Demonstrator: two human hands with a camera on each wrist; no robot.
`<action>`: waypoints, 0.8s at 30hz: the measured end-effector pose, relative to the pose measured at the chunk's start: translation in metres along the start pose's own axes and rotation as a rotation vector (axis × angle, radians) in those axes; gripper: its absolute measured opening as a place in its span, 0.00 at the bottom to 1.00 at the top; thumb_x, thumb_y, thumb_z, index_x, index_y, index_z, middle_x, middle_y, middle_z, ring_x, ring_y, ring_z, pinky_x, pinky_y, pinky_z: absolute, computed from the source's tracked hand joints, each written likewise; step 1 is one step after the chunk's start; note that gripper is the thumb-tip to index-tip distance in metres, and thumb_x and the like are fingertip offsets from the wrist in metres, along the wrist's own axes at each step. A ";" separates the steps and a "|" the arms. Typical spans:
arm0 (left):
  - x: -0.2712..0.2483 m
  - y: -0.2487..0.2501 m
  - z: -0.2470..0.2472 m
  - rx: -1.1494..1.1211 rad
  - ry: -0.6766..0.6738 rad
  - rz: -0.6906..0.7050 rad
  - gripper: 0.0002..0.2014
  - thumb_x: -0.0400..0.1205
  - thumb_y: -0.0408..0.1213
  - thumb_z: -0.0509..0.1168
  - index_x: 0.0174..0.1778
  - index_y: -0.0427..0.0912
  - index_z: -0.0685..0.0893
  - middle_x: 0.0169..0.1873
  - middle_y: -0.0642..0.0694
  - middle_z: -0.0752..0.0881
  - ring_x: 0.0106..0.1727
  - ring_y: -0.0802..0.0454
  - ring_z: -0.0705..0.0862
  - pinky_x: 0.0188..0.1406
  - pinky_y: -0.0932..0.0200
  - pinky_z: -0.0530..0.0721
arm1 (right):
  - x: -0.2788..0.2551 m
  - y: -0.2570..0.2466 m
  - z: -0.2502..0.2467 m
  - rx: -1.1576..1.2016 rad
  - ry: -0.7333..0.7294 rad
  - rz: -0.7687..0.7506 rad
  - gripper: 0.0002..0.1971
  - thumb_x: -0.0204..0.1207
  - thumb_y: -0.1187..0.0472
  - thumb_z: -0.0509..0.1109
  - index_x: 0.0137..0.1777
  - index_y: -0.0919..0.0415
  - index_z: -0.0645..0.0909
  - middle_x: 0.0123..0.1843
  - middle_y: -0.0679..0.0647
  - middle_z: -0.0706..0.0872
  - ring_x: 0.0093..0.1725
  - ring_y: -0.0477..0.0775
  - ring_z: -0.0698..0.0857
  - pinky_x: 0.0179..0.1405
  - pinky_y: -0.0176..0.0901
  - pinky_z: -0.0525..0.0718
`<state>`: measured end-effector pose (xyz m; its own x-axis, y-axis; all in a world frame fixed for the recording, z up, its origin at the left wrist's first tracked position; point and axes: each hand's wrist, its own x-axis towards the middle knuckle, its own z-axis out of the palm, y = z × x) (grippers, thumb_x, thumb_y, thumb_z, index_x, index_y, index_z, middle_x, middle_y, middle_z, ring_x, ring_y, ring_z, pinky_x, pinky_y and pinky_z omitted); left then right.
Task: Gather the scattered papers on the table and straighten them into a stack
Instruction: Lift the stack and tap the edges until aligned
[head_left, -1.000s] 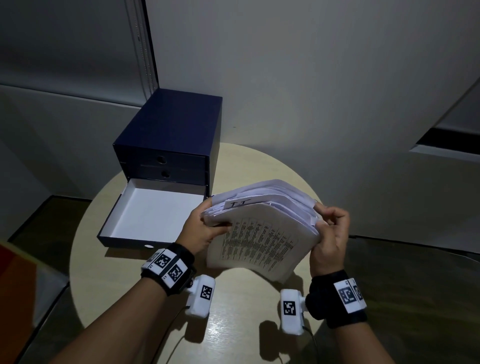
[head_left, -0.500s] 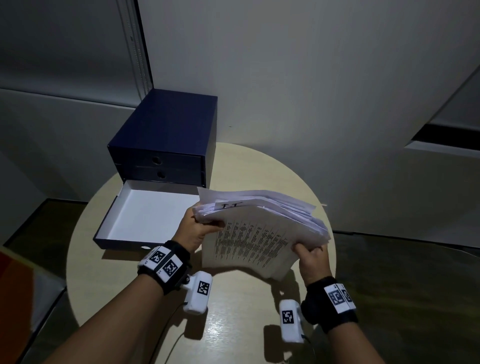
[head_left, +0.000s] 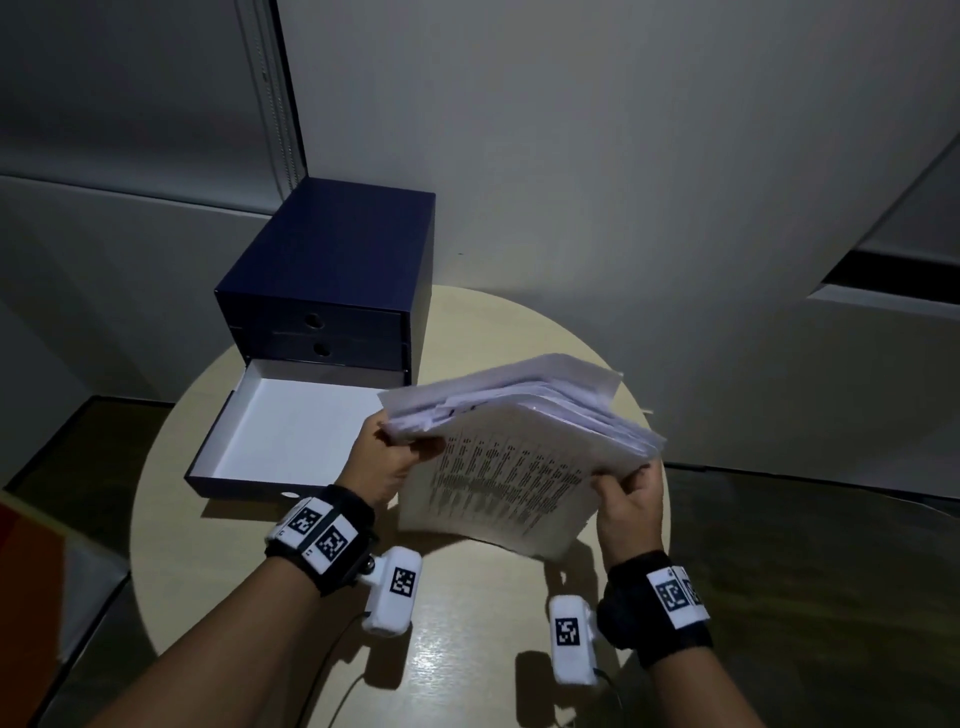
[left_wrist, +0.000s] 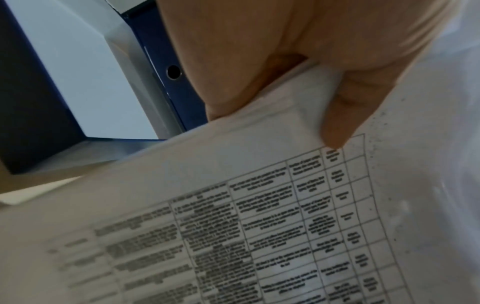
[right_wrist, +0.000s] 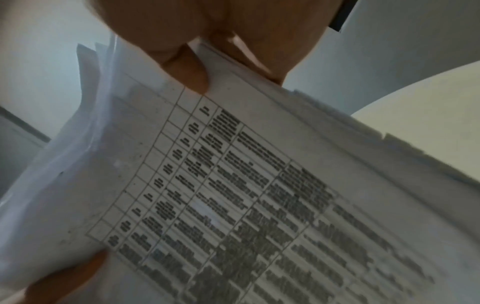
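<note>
A thick, uneven bundle of white papers (head_left: 519, 457) is held above the round table (head_left: 467, 623), tilted so the printed table on its near sheet faces me. My left hand (head_left: 387, 460) grips the bundle's left corner, thumb on the printed sheet (left_wrist: 259, 205). My right hand (head_left: 626, 496) pinches the right edge from below, thumb on the print (right_wrist: 233, 185). Sheet edges at the top fan out unevenly.
A dark blue drawer box (head_left: 332, 291) stands at the table's back left. Its lowest drawer (head_left: 218, 457) is pulled out, white inside. A wall rises right behind the table. Dark floor surrounds it.
The bundle has flattened out from a bent arch. My right hand slid from the upper right edge down to the lower right edge. The left hand kept its grip.
</note>
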<state>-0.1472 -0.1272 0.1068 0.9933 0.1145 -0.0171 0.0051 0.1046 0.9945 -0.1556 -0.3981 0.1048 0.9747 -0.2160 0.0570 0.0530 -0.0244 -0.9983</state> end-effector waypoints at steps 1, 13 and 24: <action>0.000 0.001 -0.001 -0.031 -0.003 -0.018 0.25 0.66 0.27 0.77 0.60 0.33 0.85 0.49 0.39 0.91 0.51 0.45 0.90 0.51 0.49 0.89 | -0.001 0.001 -0.001 0.000 -0.020 0.016 0.28 0.74 0.82 0.64 0.68 0.55 0.70 0.53 0.50 0.85 0.53 0.44 0.88 0.48 0.42 0.89; -0.004 -0.003 -0.002 0.112 -0.114 -0.080 0.25 0.68 0.22 0.78 0.60 0.43 0.83 0.55 0.40 0.88 0.58 0.50 0.88 0.54 0.59 0.88 | -0.009 0.014 0.009 -0.128 -0.107 0.192 0.25 0.75 0.75 0.70 0.67 0.53 0.71 0.56 0.54 0.86 0.59 0.55 0.86 0.59 0.55 0.86; -0.025 0.024 0.007 0.114 -0.055 -0.005 0.19 0.73 0.17 0.72 0.51 0.45 0.82 0.44 0.51 0.86 0.49 0.58 0.86 0.43 0.70 0.83 | -0.019 0.017 -0.003 -0.031 -0.076 0.116 0.22 0.69 0.77 0.75 0.60 0.58 0.78 0.54 0.57 0.88 0.54 0.46 0.88 0.60 0.49 0.83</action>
<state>-0.1712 -0.1346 0.1314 0.9981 0.0593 -0.0194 0.0199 -0.0087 0.9998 -0.1734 -0.3971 0.0868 0.9876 -0.1446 -0.0611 -0.0667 -0.0342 -0.9972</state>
